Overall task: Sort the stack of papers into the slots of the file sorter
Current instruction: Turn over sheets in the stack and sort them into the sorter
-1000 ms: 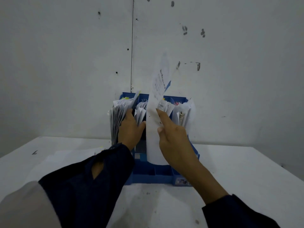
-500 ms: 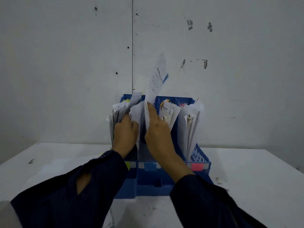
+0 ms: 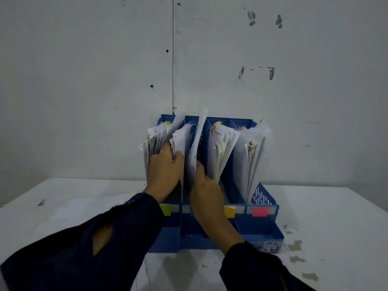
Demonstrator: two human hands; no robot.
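The sheet [image 3: 196, 148], raised above the file sorter [image 3: 262, 227] a second ago, now sits low in its second slot (pinched by the right hand [image 3: 204, 191]), while the left hand [image 3: 164, 171] grips the neighbouring papers [image 3: 156, 139] aside, so this insertion appears nearly complete

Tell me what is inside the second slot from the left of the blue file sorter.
In that slot of the file sorter, white papers stand upright, and the right hand holds a single sheet partly lowered in. The left hand holds the neighbouring stack aside. The slot's bottom is hidden.
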